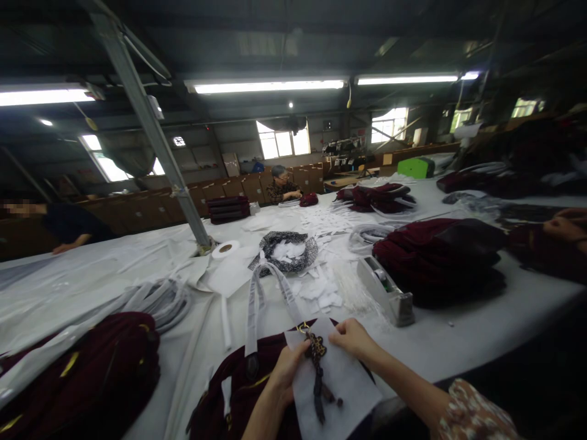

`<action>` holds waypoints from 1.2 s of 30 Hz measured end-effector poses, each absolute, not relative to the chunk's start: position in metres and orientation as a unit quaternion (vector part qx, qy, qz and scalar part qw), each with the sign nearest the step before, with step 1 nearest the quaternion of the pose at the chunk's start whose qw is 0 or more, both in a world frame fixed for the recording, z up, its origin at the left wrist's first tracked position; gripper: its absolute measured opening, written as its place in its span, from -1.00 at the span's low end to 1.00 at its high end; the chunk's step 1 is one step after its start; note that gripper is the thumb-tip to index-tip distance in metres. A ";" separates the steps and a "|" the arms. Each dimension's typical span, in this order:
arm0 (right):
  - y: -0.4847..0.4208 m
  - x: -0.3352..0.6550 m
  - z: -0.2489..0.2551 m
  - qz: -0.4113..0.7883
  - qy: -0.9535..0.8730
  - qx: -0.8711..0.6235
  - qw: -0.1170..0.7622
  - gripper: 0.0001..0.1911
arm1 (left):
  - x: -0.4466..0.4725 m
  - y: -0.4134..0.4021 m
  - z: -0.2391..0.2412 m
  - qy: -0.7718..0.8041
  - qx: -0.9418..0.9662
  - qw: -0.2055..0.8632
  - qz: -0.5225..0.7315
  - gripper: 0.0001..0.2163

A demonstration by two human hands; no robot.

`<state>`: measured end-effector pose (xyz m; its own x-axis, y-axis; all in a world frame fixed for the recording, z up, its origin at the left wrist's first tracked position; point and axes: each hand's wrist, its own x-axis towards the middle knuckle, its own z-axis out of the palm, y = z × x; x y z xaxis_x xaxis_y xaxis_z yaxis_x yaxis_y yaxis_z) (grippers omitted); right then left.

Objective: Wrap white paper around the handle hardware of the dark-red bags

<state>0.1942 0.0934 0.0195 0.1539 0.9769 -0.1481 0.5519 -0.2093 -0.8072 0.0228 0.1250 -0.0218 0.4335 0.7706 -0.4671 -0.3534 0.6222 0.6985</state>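
A maroon handbag (pixel 251 397) lies in front of me, its wrapped handles (pixel 253 305) standing up. On it rests a white sheet (pixel 353 391), under a dark charm with tassels (pixel 317 382) that hangs from a gold ring (pixel 303 328). My left hand (pixel 285 371) is closed on the sheet's left side, its thumb beside the top of the charm. With bent fingers, my right hand (pixel 352 340) pinches the sheet near its upper right edge. The undersides of both grips are hidden.
A tape dispenser (pixel 387 293) stands beyond my right hand, before piled maroon bags (pixel 440 256). Farther left are a patterned basket with white scraps (pixel 261 260), a tape roll (pixel 225 249) and another maroon bag (pixel 105 366). A co-worker's hands (pixel 566 227) are at right; other people sit farther off.
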 end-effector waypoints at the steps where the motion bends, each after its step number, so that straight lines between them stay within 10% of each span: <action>1: 0.093 0.193 0.021 0.335 -0.554 -0.697 0.309 -0.79 | 0.022 0.125 -0.021 0.410 0.278 0.798 0.343 -0.65; 11: 0.072 0.158 0.047 0.108 -0.732 -0.656 0.147 -0.67 | 0.025 0.125 -0.027 0.497 0.393 0.682 0.365 -0.71; 28: 0.061 0.150 0.036 0.073 -0.769 -0.631 0.073 -0.66 | 0.029 0.114 0.001 0.451 0.337 0.757 0.332 -0.57; 36: 0.059 0.149 0.039 0.142 -0.710 -0.678 0.130 -0.70 | 0.042 0.125 -0.012 0.527 0.374 0.663 0.377 -0.91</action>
